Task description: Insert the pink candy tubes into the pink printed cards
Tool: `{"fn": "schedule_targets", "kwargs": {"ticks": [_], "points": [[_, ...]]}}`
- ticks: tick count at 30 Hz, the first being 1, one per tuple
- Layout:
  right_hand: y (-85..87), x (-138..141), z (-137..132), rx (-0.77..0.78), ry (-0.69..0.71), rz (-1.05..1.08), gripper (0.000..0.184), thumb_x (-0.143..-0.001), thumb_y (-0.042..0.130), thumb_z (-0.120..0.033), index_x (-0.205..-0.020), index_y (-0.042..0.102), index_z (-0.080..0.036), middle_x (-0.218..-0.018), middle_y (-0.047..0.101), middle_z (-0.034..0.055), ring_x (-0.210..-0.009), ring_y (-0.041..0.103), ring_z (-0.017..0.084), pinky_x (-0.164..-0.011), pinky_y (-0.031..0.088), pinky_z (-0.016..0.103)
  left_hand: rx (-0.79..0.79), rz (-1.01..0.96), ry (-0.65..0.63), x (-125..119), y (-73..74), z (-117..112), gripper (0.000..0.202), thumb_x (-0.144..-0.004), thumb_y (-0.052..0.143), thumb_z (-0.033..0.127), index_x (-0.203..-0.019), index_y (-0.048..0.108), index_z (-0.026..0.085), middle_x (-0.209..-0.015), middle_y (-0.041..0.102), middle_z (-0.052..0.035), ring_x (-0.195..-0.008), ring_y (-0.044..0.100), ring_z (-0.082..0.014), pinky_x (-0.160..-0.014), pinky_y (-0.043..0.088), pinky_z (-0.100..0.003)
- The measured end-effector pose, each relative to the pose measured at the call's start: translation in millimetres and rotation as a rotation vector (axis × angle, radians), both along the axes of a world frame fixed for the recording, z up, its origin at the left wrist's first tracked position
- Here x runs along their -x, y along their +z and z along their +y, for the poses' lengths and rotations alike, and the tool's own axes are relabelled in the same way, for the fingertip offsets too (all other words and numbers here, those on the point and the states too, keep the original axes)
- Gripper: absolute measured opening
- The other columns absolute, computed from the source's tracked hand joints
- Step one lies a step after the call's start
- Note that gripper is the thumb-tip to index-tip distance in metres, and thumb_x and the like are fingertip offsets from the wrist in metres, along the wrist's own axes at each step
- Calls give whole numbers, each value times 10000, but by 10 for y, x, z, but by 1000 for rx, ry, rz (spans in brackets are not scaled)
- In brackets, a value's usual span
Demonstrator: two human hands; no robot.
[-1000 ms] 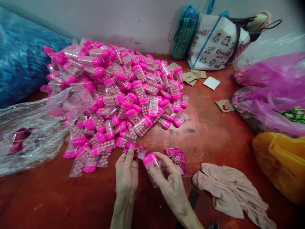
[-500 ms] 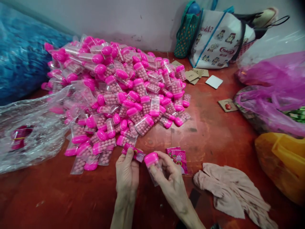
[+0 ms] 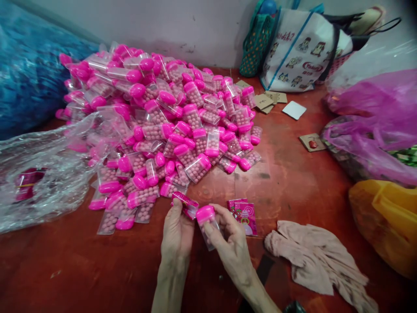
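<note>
My left hand [image 3: 179,232] pinches a printed magenta plastic sleeve [image 3: 186,204] between thumb and fingers. Close beside it, my right hand [image 3: 230,237] grips a small clear candy container [image 3: 206,215] with a bright pink cap, cap end up and tilted. The sleeve's end is right by the cap; whether they touch I cannot tell. Beyond my right hand, more printed sleeves [image 3: 243,216] lie flat on the red surface [image 3: 280,174]. A large heap of candy containers [image 3: 195,117], pink-capped and filled with pink balls, spreads out ahead of my hands.
Clear plastic wrap [image 3: 48,152] and a blue bag [image 3: 29,74] lie left. A beige cloth [image 3: 319,256], an orange bag [image 3: 384,221] and a purple bag [image 3: 381,95] are right. Cardboard pieces [image 3: 263,101] and a white tote bag [image 3: 296,52] sit near the wall.
My left hand has shifted slightly right, and the sleeve in it now tilts, its open end closer to the container's cap. My right hand has barely moved.
</note>
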State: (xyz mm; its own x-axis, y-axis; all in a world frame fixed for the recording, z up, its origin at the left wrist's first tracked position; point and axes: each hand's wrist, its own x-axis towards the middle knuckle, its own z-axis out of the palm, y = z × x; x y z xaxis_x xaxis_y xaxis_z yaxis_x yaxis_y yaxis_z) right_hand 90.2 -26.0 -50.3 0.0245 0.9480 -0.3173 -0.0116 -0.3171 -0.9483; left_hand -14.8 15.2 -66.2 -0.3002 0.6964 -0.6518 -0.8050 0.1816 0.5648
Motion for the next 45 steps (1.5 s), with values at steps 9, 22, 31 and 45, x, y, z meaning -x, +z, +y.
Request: {"fn": "schedule_targets", "kwargs": {"ticks": [9,22,31,45], "points": [[-23,29,-26,-51,-55,-16,320,-835,541,-330,-1118,533,-181,-896,638,41,-727,573,140,-596,449,227,64,-50,60,-7,58,32,148,-798,580,191,-665,627,147,-593,644,1,-544,604,-121,-560,507,-234],[-87,44,-64,-25,-130,-14,380,-825,549,-338,-1164,511,-172,-867,632,51,-681,577,141,-551,463,227,-169,-3,6,-50,33,-5,197,-627,749,265,-724,668,114,-692,694,-32,-659,642,-137,-651,524,-219],[-66,76,-76,-118,-67,-132,345,-820,550,-313,-1131,559,-163,-887,668,56,-745,614,167,-620,488,240,-111,30,-72,-103,53,-68,204,-609,756,273,-654,630,120,-577,647,0,-498,579,-101,-603,511,-240],[-121,-11,-29,-197,-19,-298,413,-820,547,-276,-1203,515,-126,-1018,665,82,-866,630,190,-769,499,280,-137,86,-240,-109,116,-82,192,-676,703,283,-671,652,98,-654,671,-47,-618,626,-153,-623,500,-262]]}}
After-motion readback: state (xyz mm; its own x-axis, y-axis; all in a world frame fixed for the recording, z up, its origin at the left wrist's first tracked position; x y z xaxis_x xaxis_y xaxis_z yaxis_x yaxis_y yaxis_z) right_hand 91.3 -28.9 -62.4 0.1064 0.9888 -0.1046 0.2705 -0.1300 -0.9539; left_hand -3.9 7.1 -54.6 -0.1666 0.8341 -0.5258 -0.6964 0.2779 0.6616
